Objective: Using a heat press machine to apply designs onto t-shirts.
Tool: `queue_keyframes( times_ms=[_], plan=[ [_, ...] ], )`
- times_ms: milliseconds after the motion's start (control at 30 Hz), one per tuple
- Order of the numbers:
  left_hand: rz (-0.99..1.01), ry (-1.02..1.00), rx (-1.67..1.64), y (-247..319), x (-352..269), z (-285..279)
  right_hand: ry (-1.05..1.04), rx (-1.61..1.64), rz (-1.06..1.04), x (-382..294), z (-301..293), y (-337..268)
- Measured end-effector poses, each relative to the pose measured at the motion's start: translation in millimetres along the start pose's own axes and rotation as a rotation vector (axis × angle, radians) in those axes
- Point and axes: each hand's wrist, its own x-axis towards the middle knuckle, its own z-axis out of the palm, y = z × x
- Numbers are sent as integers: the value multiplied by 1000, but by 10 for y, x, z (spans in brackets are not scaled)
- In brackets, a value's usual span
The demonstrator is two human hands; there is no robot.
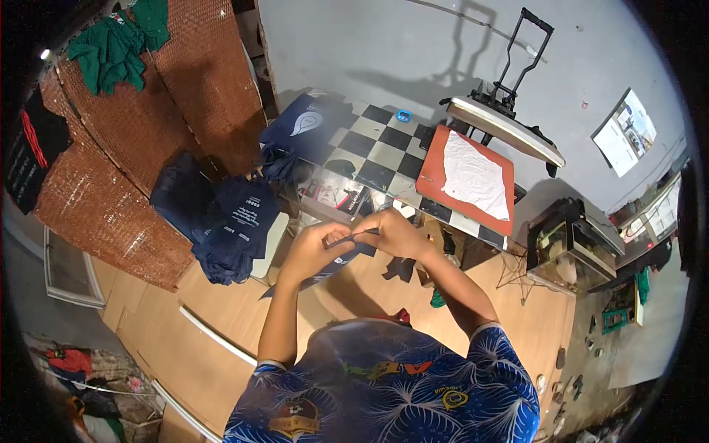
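Note:
My left hand [310,253] and my right hand [394,232] are raised close together in front of my chest. Between them they pinch the upper edge of a navy cloth [337,268], which hangs down behind the left wrist and carries some pale print. Part of it is hidden by my hands and forearm. Just beyond the hands, a clear plastic-covered box or packet [332,194] with printing sits at the front of the checkered table [363,145]. To the left, a pile of printed navy cloth items [243,221] lies on a pale seat [275,243].
A heat press has its upper plate [504,130] raised over an orange pad [435,166] bearing a crumpled white cloth [473,177]. A blue timer [404,116] and navy printed cloth [291,124] lie on the table. At right stands a glass tank [576,249]; woven panels [183,72] lean left.

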Motion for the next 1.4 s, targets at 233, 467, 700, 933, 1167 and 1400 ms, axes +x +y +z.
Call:
queue_keyframes(
  times_ms=[233,467,700,933,1167,1400],
  plan=[
    [108,3,106,-130,104,31,20,-73,97,-1,-253,-60],
    [45,4,-166,-305,163,11,-46,176,135,-30,-429,154],
    [81,99,-21,-197,139,26,-39,268,169,-99,-548,138],
    [402,228,469,2,70,-58,17,406,252,-218,-445,193],
    [349,269,210,-179,-236,-275,-43,332,208,-250,-246,-2],
    [187,381,310,-411,-624,-944,55,372,147,-220,-548,23]
  ],
)
